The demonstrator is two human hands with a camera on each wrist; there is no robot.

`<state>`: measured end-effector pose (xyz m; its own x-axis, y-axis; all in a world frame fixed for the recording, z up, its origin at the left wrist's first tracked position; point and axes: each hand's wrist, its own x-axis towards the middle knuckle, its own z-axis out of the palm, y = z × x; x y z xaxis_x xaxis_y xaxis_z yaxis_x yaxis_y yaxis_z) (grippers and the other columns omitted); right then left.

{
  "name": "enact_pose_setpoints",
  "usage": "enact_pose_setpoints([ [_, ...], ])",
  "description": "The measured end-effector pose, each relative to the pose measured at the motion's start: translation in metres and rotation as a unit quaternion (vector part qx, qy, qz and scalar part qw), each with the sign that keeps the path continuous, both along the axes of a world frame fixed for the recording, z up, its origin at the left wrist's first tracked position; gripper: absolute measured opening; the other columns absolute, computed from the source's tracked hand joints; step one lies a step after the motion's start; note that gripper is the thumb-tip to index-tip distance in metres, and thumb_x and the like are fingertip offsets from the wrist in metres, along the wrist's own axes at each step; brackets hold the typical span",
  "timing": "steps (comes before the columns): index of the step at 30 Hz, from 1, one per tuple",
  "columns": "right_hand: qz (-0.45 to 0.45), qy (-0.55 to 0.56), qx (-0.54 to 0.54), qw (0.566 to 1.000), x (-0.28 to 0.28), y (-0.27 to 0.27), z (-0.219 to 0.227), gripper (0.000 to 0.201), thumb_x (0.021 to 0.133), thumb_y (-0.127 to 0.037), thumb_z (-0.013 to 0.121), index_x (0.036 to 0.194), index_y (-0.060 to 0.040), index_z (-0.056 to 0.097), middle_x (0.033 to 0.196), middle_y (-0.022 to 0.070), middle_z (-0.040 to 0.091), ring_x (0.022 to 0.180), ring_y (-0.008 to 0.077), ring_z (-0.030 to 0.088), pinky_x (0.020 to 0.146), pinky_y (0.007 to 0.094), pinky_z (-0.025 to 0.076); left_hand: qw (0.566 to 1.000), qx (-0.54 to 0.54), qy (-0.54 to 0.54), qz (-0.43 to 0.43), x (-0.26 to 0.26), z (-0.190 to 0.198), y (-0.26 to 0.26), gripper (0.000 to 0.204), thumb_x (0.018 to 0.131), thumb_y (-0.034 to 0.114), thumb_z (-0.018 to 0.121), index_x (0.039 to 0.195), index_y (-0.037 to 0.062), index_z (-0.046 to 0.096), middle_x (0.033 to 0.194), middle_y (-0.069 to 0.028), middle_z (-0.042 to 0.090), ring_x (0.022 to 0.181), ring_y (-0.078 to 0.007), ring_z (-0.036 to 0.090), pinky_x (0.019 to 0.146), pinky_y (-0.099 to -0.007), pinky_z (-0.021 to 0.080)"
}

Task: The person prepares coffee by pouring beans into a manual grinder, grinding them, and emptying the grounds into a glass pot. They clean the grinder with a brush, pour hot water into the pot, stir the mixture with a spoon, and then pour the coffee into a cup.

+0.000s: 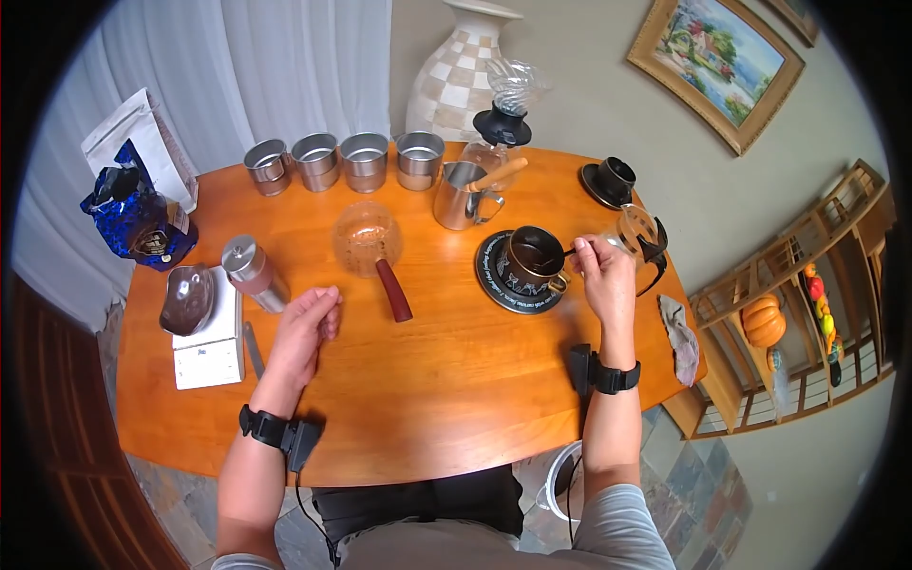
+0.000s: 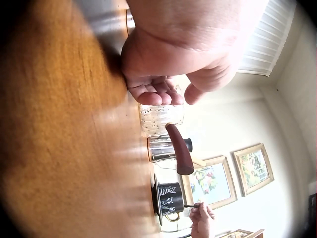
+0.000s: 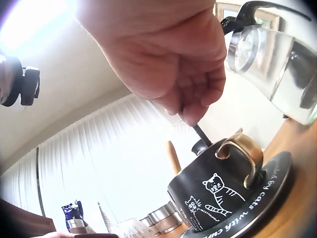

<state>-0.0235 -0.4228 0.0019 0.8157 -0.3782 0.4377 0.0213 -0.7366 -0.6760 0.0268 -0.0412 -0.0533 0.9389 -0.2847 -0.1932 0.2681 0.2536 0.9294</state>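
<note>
My right hand (image 1: 605,275) pinches the dark handle of a thin utensil (image 3: 202,135) whose lower end is inside a black cat-patterned cup (image 1: 534,258) with a gold handle. Dark liquid shows in the cup, which stands on a black saucer (image 1: 491,285) with white lettering. My left hand (image 1: 306,328) rests on the table's left half, fingers loosely curled and holding nothing. Between the hands is a clear glass vessel (image 1: 367,237) with a dark red handle (image 1: 393,291), apart from both; in the left wrist view the handle (image 2: 180,151) appears beyond the left hand (image 2: 173,59).
A metal grinder (image 1: 255,273), a white scale (image 1: 211,366) with a dark dish, and coffee bags (image 1: 142,214) stand left. Metal cups (image 1: 365,161), a steel pitcher (image 1: 456,201) and a dripper (image 1: 502,125) line the back. A glass pot (image 1: 635,233) and cloth (image 1: 679,340) are right.
</note>
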Motion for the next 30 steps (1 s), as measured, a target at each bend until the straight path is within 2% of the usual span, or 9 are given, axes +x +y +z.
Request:
enact_pose_setpoints([
  [4, 0.037, -0.007, 0.049, 0.998, 0.003, 0.002, -0.004, 0.02, 0.094, -0.015, 0.061, 0.091, 0.0036, 0.069, 0.068, 0.0071, 0.067, 0.06, 0.0111, 0.062, 0.059, 0.0255, 0.05, 1.0, 0.002, -0.002, -0.005, 0.002, -0.003, 0.0, 0.021, 0.098, 0.025, 0.056, 0.086, 0.0082, 0.056, 0.067, 0.0036, 0.048, 0.061, -0.0067, 0.043, 0.057, -0.0208, 0.035],
  [6, 0.072, -0.007, 0.121, 0.99, 0.004, 0.004, -0.007, 0.019, 0.094, -0.014, 0.061, 0.093, 0.0037, 0.069, 0.069, 0.0073, 0.067, 0.061, 0.0102, 0.062, 0.06, 0.0247, 0.051, 1.0, 0.005, 0.004, -0.001, 0.001, -0.003, 0.0, 0.02, 0.098, 0.025, 0.056, 0.087, 0.0084, 0.056, 0.067, 0.0039, 0.048, 0.061, -0.0067, 0.043, 0.057, -0.0207, 0.035],
  [11, 0.057, -0.016, 0.062, 0.996, 0.004, -0.001, -0.006, 0.019, 0.095, -0.013, 0.061, 0.095, 0.0039, 0.069, 0.072, 0.0086, 0.069, 0.063, 0.011, 0.064, 0.061, 0.0251, 0.051, 1.0, 0.008, 0.001, -0.002, 0.002, -0.003, 0.0, 0.021, 0.098, 0.026, 0.056, 0.087, 0.0086, 0.056, 0.067, 0.0044, 0.049, 0.061, -0.0064, 0.044, 0.057, -0.0205, 0.035],
  [14, -0.005, 0.044, 0.012, 0.999, 0.001, -0.002, 0.001, 0.021, 0.097, -0.015, 0.058, 0.098, 0.0042, 0.068, 0.075, 0.0059, 0.068, 0.068, 0.0106, 0.063, 0.064, 0.0243, 0.05, 1.0, 0.009, 0.002, 0.001, 0.001, -0.001, 0.0, 0.02, 0.098, 0.024, 0.056, 0.086, 0.0087, 0.055, 0.067, 0.0043, 0.048, 0.061, -0.0067, 0.044, 0.057, -0.0208, 0.036],
  [19, 0.066, -0.014, 0.101, 0.993, 0.003, 0.004, -0.006, 0.02, 0.094, -0.015, 0.061, 0.094, 0.0034, 0.069, 0.067, 0.0082, 0.067, 0.063, 0.0119, 0.064, 0.059, 0.0271, 0.051, 1.0, 0.013, 0.005, 0.001, 0.001, 0.0, -0.001, 0.02, 0.099, 0.023, 0.055, 0.084, 0.0088, 0.054, 0.067, 0.004, 0.048, 0.061, -0.0073, 0.044, 0.057, -0.021, 0.036],
  [22, 0.027, -0.01, 0.042, 0.999, 0.003, -0.005, -0.007, 0.02, 0.095, -0.015, 0.061, 0.094, 0.0041, 0.069, 0.069, 0.0075, 0.067, 0.063, 0.0108, 0.063, 0.06, 0.026, 0.051, 1.0, 0.012, 0.001, 0.005, 0.0, -0.003, 0.0, 0.02, 0.098, 0.025, 0.057, 0.087, 0.0084, 0.056, 0.066, 0.0045, 0.049, 0.06, -0.0061, 0.044, 0.056, -0.0199, 0.035],
  [26, 0.017, 0.024, 0.058, 0.998, 0.002, -0.003, 0.0, 0.019, 0.095, -0.013, 0.061, 0.096, 0.0042, 0.068, 0.07, 0.0068, 0.067, 0.063, 0.0101, 0.063, 0.062, 0.0252, 0.052, 1.0, 0.004, 0.002, 0.006, 0.002, -0.002, 0.0, 0.02, 0.098, 0.024, 0.056, 0.086, 0.0086, 0.055, 0.067, 0.0041, 0.049, 0.06, -0.0066, 0.044, 0.056, -0.0202, 0.036],
  [28, 0.09, -0.01, 0.152, 0.984, 0.005, -0.001, -0.011, 0.018, 0.094, -0.012, 0.06, 0.095, 0.0038, 0.069, 0.07, 0.0068, 0.067, 0.062, 0.0098, 0.062, 0.062, 0.0249, 0.052, 1.0, 0.006, 0.001, 0.003, 0.002, -0.002, 0.0, 0.02, 0.099, 0.023, 0.055, 0.085, 0.009, 0.054, 0.067, 0.0039, 0.049, 0.06, -0.0071, 0.044, 0.056, -0.0205, 0.036],
  [30, 0.089, -0.009, 0.141, 0.986, 0.004, 0.001, -0.01, 0.017, 0.094, -0.011, 0.06, 0.095, 0.0031, 0.069, 0.069, 0.0061, 0.066, 0.063, 0.0095, 0.062, 0.062, 0.025, 0.051, 1.0, 0.002, 0.001, -0.003, 0.001, 0.0, 0.0, 0.02, 0.099, 0.024, 0.055, 0.084, 0.0092, 0.054, 0.067, 0.0041, 0.049, 0.06, -0.0069, 0.044, 0.056, -0.0205, 0.036],
])
